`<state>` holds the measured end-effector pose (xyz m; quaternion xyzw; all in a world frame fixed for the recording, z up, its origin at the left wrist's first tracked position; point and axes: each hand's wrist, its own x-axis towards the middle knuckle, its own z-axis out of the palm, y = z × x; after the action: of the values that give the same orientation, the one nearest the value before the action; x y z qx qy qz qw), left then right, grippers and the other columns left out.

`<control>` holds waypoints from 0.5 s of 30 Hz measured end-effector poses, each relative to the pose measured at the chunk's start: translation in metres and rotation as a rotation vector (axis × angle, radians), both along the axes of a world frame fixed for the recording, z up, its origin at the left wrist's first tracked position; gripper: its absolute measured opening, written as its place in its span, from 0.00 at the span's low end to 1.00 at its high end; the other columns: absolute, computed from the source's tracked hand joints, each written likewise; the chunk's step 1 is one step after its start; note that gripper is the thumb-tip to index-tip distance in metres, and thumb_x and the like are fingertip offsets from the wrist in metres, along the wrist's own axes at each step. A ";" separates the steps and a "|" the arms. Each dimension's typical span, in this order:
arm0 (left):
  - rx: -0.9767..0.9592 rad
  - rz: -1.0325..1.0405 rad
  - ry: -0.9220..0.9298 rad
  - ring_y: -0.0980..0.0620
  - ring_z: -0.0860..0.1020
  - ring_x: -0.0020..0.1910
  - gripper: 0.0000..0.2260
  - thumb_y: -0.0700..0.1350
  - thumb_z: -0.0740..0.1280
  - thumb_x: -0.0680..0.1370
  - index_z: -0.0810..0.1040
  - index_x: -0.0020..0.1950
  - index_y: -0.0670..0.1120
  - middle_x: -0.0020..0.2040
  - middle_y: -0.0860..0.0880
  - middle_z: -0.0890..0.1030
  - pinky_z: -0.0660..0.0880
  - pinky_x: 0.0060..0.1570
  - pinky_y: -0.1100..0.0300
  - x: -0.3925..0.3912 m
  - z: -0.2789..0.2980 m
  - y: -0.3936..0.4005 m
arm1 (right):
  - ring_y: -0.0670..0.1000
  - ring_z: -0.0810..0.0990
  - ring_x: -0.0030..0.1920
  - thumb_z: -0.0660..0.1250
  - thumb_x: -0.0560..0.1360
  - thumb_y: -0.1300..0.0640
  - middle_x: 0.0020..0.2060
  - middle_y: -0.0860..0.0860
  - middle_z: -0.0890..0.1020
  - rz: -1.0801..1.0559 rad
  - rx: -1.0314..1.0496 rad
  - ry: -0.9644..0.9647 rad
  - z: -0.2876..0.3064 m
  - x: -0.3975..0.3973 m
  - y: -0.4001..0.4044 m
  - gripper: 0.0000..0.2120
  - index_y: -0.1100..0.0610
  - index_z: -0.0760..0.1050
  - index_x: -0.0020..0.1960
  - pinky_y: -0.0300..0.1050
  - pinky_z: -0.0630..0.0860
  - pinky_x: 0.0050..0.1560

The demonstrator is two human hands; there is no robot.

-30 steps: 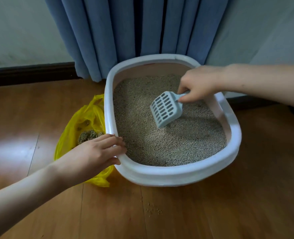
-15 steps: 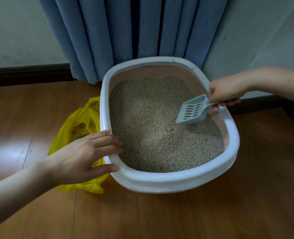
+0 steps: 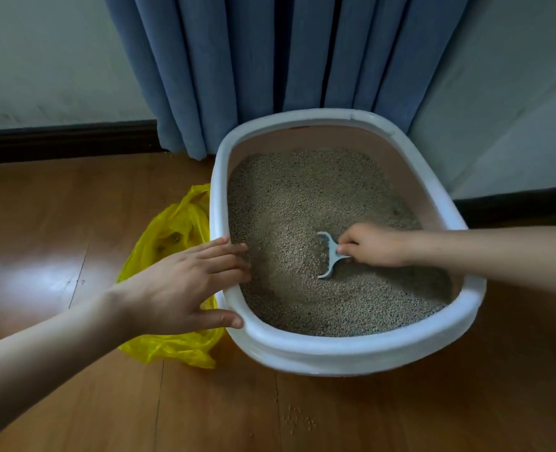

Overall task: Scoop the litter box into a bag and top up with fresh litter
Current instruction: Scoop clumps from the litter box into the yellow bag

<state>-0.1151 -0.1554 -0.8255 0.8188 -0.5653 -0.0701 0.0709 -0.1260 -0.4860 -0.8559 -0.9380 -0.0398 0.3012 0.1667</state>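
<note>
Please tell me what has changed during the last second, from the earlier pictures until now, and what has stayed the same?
The right hand, gripping the scoop throughout, lowered it from above the litter and dug its head in; now mostly the handle shows. The left hand stayed resting on the litter box rim. The yellow bag remains beside the box.

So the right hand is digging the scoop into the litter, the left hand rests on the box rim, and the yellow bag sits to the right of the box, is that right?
Not quite. The head view shows the yellow bag to the left of the litter box, behind the left hand. The rest holds: the right hand digs the scoop into the litter.
</note>
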 end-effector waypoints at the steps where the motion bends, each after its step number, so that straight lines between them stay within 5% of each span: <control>1: -0.012 0.007 0.009 0.54 0.60 0.75 0.29 0.67 0.59 0.77 0.75 0.66 0.47 0.67 0.53 0.75 0.53 0.74 0.56 -0.001 0.000 0.001 | 0.50 0.67 0.30 0.60 0.80 0.50 0.29 0.49 0.70 -0.054 0.054 -0.021 -0.007 -0.002 0.008 0.16 0.54 0.71 0.35 0.44 0.62 0.33; 7: -0.059 0.013 0.025 0.52 0.64 0.72 0.23 0.59 0.60 0.79 0.75 0.66 0.44 0.65 0.50 0.76 0.59 0.72 0.58 -0.012 0.000 0.008 | 0.50 0.69 0.30 0.62 0.79 0.50 0.29 0.51 0.73 -0.199 0.275 -0.109 -0.009 -0.008 0.021 0.17 0.61 0.77 0.38 0.44 0.65 0.34; 15: -0.080 0.002 0.004 0.52 0.66 0.71 0.23 0.59 0.63 0.79 0.75 0.65 0.43 0.64 0.50 0.77 0.61 0.71 0.57 -0.011 0.000 0.007 | 0.48 0.69 0.28 0.62 0.80 0.54 0.26 0.48 0.74 -0.289 0.415 -0.280 0.017 -0.008 0.018 0.17 0.52 0.75 0.33 0.44 0.66 0.35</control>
<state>-0.1266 -0.1482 -0.8260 0.8156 -0.5669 -0.0492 0.1048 -0.1338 -0.4679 -0.8390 -0.9123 0.0109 0.1271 0.3891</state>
